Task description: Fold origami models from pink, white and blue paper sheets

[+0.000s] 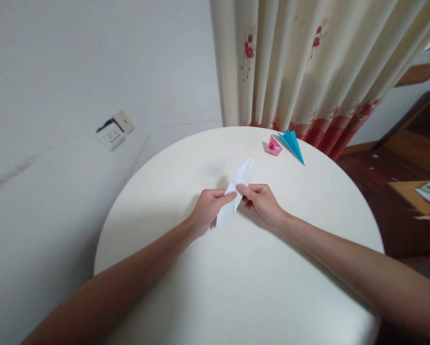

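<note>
A long, narrow folded piece of white paper (241,181) is held over the middle of a round white table (236,278). My left hand (208,208) pinches its lower part from the left. My right hand (261,201) grips it from the right, fingertips meeting the left hand's at the paper's middle. The paper's pointed upper end sticks out toward the far side of the table.
A pink folded paper piece (273,146) and a blue folded paper piece (292,143) lie at the table's far edge. Behind them hangs a cream curtain (308,62) with red flowers. A wall socket (112,132) is at left, wooden furniture (416,143) at right.
</note>
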